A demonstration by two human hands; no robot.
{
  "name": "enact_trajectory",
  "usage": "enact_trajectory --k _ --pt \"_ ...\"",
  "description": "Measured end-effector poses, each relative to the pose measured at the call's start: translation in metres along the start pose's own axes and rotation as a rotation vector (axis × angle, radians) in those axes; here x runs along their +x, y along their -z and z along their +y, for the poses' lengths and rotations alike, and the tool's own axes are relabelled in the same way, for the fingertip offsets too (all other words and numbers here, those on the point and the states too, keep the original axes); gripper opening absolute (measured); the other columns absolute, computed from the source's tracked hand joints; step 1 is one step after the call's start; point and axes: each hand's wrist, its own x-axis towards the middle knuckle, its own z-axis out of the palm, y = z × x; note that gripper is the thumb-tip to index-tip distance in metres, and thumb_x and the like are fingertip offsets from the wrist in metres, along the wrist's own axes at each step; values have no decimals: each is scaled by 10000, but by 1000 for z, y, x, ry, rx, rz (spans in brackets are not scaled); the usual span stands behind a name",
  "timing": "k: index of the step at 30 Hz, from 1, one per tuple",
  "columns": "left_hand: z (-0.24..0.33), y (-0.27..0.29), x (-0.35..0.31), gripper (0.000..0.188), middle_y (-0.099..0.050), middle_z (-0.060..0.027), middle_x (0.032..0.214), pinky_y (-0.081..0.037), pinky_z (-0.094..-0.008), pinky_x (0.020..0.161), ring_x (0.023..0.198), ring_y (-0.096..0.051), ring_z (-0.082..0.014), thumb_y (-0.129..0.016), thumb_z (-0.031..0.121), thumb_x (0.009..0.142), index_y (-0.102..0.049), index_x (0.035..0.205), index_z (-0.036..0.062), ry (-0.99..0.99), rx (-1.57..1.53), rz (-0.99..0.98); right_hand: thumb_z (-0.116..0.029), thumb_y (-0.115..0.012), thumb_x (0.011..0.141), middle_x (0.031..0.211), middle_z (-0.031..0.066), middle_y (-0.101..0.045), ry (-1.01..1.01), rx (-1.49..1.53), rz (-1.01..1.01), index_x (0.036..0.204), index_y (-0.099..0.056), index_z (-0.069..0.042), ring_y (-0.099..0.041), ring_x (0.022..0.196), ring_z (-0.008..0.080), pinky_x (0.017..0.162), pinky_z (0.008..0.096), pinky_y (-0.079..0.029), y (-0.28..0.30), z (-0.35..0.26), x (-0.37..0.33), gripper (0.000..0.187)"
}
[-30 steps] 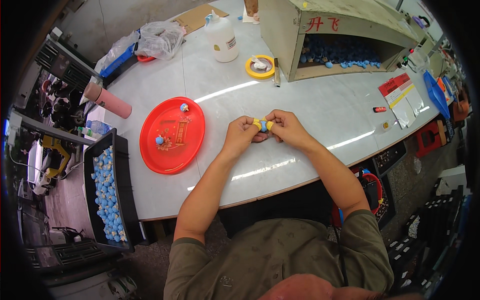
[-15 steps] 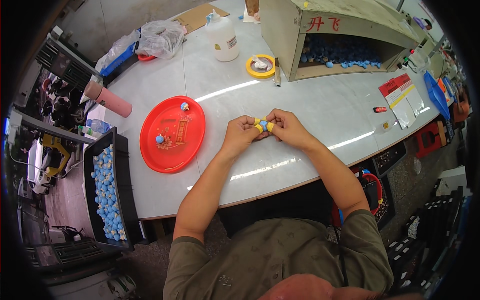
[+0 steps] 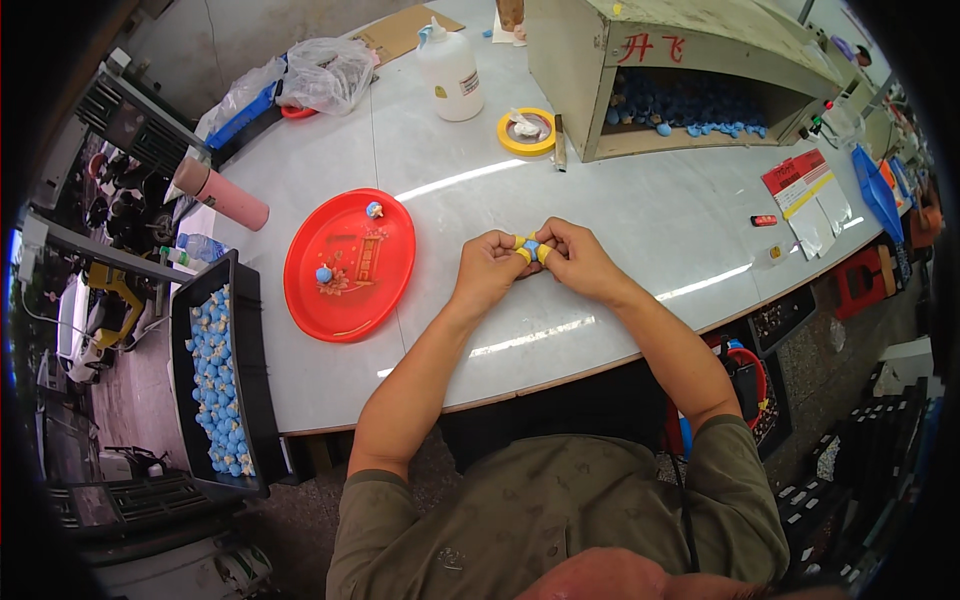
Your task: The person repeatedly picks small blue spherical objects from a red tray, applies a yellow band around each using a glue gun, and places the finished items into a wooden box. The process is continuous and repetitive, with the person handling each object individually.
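Between both hands, above the middle of the table, is a small blue piece [image 3: 532, 249], partly hidden by the fingertips. My left hand [image 3: 487, 265] pinches it from the left, and my right hand [image 3: 575, 258] from the right. Yellow covers wrap the thumbs and forefingers of both hands. To the left of the hands lies a round red tray [image 3: 350, 310]. It carries two small blue-and-cream figures, one [image 3: 375, 210] near the far rim and another [image 3: 324, 274] toward the left.
A black bin [image 3: 262, 400] full of similar blue figures stands at the table's left edge. Farther back are a pink flask [image 3: 222, 195], a white squeeze bottle [image 3: 448, 75], yellow tape [image 3: 526, 131] and an open-fronted box [image 3: 565, 80] holding blue pieces. Papers [image 3: 808, 200] lie right.
Both hands keep their pinch on the small blue piece with hardly any movement. The whole view has shifted slightly, moving the table's things a little to the right.
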Motion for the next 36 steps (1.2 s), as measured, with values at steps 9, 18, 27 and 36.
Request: enact_trajectory --k 9,18,27,36 --pt "-1 2 3 153 -677 -174 1016 -613 -274 768 872 -722 -220 -579 -50 903 -569 1050 -92 4 55 7 20 -536 867 850 58 -641 -22 4 23 1070 -596 63 -576 698 66 600 234 -467 -1 2 2 216" --pt "7 1 2 263 -690 -169 981 -611 -267 737 835 -732 -222 -547 3 932 -527 1178 -88 33 56 15 -54 -555 944 821 46 -645 -83 102 15 1123 -609 42 -553 604 69 532 232 -454 -1 -2 2 210" --pt "20 1 -2 350 -667 -124 818 -516 -250 551 622 -642 -154 -506 128 981 -471 1297 -19 104 68 -11 -153 -540 983 819 48 -645 -84 110 -20 1117 -612 24 -554 637 65 538 226 -448 0 1 3 233" --pt "19 2 -4 328 -668 -93 823 -496 -233 553 654 -633 -126 -540 212 1004 -520 1251 -4 98 64 -23 -149 -537 985 856 50 -647 -73 124 -29 1098 -602 11 -555 665 65 552 222 -444 -2 -4 3 207"
